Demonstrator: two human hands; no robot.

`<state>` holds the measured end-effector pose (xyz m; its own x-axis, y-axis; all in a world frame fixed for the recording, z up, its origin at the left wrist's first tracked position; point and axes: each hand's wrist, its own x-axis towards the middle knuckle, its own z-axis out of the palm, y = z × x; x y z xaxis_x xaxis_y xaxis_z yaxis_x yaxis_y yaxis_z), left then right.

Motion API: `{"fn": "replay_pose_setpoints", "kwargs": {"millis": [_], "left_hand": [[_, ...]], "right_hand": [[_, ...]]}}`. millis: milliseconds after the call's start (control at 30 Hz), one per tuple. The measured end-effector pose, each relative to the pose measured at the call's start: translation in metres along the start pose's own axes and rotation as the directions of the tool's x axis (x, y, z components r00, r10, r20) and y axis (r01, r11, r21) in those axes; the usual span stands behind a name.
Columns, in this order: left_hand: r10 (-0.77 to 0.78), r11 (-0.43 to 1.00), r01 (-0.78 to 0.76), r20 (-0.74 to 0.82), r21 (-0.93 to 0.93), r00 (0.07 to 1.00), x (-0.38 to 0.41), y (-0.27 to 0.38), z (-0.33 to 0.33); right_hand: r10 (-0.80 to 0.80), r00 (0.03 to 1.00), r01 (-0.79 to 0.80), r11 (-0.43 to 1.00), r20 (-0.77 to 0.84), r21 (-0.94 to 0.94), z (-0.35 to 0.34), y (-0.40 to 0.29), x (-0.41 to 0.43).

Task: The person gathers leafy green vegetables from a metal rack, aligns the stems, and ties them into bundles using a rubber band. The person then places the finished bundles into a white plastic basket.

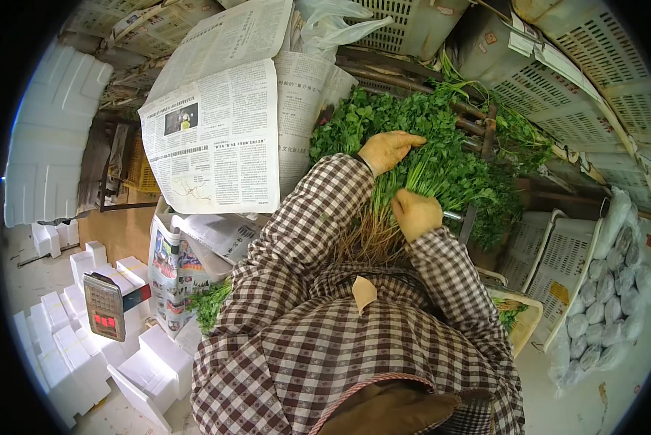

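Observation:
A heap of leafy green herbs, apparently coriander (390, 117), lies before me on a metal rack. Its pale stems meet a tangle of brown roots (374, 236) nearest my body. My left hand (389, 151) rests across the upper stems and leaves, fingers straight and together, thumb hidden. Lower and to the right, my right hand (416, 214) is curled into a fist against the stems. Its inner side is out of sight, so what it grips cannot be seen. A short shiny metal piece (453, 215) shows just right of that fist; whether it belongs to the rack is unclear.
Newspaper sheets (211, 136) hang at the left, under a clear plastic bag (341, 24). Slotted plastic crates (554, 87) line the back and right. White foam boxes (162, 359) and a digital scale display (105, 307) stand left. Plastic-wrapped bundles (603, 296) lie right.

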<state>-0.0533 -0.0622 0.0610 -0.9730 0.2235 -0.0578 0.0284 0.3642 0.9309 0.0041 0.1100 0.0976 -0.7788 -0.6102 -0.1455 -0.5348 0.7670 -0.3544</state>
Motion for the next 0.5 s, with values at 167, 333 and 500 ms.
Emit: {"fn": "replay_pose_setpoints", "kwargs": {"millis": [167,333,500], "left_hand": [[0.087,0.996,-0.087,-0.07,0.013,0.994,0.001,-0.016,0.008],[0.149,0.961,-0.129,-0.064,0.245,0.987,0.001,0.004,0.005],[0.317,0.782,-0.205,-0.093,0.588,0.944,-0.008,0.053,0.013]], "right_hand": [[-0.042,0.961,-0.141,0.774,0.273,0.617,-0.011,0.013,-0.06],[-0.021,0.943,-0.324,0.19,0.333,0.927,-0.053,0.053,-0.061],[0.029,0.908,-0.41,0.269,0.418,0.872,-0.025,0.034,-0.062]]}}
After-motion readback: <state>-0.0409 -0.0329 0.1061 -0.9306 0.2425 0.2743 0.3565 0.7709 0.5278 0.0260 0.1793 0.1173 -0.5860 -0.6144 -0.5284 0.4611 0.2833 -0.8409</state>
